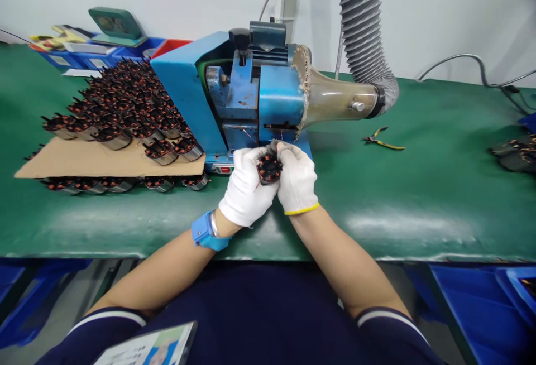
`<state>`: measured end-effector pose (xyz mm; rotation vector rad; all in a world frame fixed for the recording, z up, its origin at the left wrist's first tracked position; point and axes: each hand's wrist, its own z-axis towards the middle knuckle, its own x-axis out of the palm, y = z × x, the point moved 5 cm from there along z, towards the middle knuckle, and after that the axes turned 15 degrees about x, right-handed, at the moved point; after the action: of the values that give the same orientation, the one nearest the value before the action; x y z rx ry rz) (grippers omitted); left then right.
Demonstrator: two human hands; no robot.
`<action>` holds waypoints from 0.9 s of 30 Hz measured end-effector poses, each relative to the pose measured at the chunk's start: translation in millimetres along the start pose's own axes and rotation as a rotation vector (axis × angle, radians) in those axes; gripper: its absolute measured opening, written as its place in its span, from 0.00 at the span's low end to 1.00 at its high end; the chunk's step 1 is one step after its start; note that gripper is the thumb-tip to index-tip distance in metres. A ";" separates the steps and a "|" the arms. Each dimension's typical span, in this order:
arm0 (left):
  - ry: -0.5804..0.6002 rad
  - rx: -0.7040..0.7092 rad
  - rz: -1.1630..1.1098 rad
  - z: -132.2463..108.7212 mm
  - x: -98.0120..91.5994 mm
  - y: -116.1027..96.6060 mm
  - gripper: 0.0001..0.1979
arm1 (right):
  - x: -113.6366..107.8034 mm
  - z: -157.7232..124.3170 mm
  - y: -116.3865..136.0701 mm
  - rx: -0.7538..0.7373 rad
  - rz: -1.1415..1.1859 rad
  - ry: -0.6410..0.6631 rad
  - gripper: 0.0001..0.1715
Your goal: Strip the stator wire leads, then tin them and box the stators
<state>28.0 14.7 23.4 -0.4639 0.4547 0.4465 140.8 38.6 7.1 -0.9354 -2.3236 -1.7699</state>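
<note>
Both hands wear white knit gloves and meet in front of the blue machine (281,94). My left hand (247,186) is wrapped around a motor stator (268,168), a short cylinder with black insulation and copper windings at its top. On the stator's other side, my right hand (298,178) has its fingers pinched together near its upper rim, by a thin copper wire. Whether those fingertips grip the wire or the stator is hard to see. Thin wire ends stand up between the hands and the machine's lower slot.
Many stators (129,102) stand in rows on cardboard (84,158) at left, with another layer beneath. Yellow-handled cutters (383,140) lie on the green mat at right. A grey hose (364,24) joins the machine's funnel (339,97). Blue bins (87,59) stand behind.
</note>
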 end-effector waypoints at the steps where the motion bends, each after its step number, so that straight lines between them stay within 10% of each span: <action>1: 0.002 -0.023 0.014 4.1 1.5 2.6 0.27 | 3.8 6.0 1.6 0.006 -0.005 -0.017 0.05; 16: 0.038 -0.173 0.060 25.5 4.6 6.3 0.23 | 11.6 15.6 11.6 -0.090 -0.072 -0.082 0.07; 22: -0.065 0.045 -0.070 -0.2 -6.1 6.2 0.27 | -6.0 -25.2 3.5 -0.145 -0.173 0.143 0.16; 27: 0.003 -0.089 -0.388 -13.3 2.1 5.6 0.32 | -37.4 -66.2 14.0 -0.409 -0.517 0.205 0.19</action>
<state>22.8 13.0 10.0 -0.6237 0.3381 0.0914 158.7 -34.4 25.7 -0.1488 -2.2454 -2.4598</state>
